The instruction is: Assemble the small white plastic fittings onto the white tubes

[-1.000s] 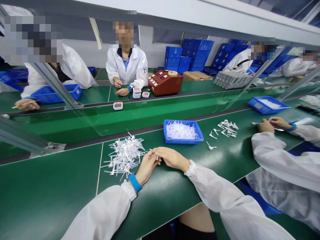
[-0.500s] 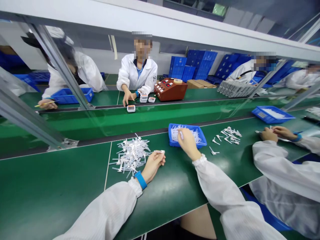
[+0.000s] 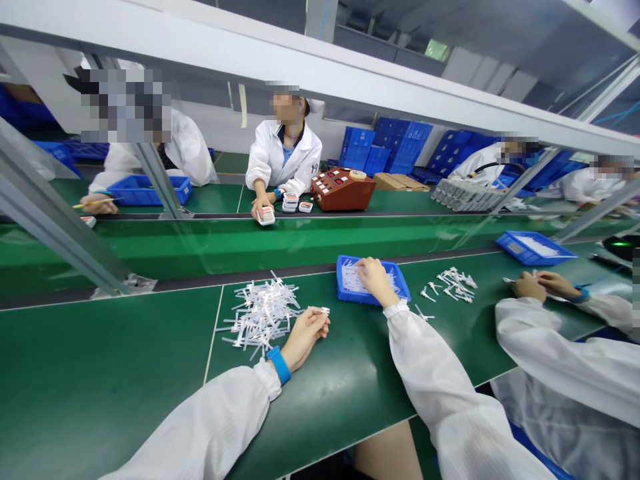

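My left hand [image 3: 306,333], a blue band at its wrist, is closed with the fingertips pinching a small white plastic part [image 3: 325,311]. Just left of it lies a loose heap of white plastic pieces with thin, pale tubes [image 3: 265,313] on the green tabletop. My right hand [image 3: 376,280] reaches into a blue bin [image 3: 363,297] of thin white pieces. Its fingers are bent and drawn together among them; what lies between the fingertips is too small to make out.
Right of the bin lie several white pieces with tubes [image 3: 457,283]. A neighbour's hands [image 3: 537,285] work beside another blue bin [image 3: 535,253]. Across the green channel [image 3: 300,235], a person holds a white device [image 3: 267,215] near a red-brown control box [image 3: 344,191]. Metal posts [image 3: 65,213] rise at left.
My right hand has dipped lower into the bin, its fingers more bent. My left hand keeps its hold, hardly moving. The person opposite has taken hold of the white device. The view has shifted slightly.
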Demonstrator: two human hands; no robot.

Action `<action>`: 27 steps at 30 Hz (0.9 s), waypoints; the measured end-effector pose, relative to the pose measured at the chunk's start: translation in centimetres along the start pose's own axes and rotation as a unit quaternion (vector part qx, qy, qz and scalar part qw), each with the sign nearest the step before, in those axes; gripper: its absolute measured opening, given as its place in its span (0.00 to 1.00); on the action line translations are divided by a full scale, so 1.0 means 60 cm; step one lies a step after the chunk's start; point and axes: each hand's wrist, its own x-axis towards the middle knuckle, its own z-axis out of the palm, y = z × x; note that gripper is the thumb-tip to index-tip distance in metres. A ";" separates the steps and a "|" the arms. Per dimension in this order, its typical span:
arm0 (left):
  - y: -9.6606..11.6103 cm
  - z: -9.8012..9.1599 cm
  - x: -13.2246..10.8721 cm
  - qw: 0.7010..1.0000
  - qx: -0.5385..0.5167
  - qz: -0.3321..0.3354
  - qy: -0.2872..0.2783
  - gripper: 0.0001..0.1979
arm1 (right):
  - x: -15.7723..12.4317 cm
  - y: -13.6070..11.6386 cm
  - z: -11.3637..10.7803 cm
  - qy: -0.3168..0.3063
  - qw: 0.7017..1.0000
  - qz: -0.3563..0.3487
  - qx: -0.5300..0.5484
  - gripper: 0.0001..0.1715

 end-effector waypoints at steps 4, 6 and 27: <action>0.000 0.000 -0.001 1.000 0.003 -0.001 -0.004 0.16 | 0.001 -0.001 -0.008 -0.003 1.000 0.000 0.014 0.06; 0.000 0.001 -0.001 1.000 0.000 0.001 -0.005 0.16 | 0.002 -0.002 -0.011 -0.004 0.999 0.000 0.035 0.06; 0.002 0.005 -0.001 1.000 -0.001 -0.007 0.004 0.16 | -0.004 -0.019 -0.027 0.066 0.994 -0.024 0.087 0.10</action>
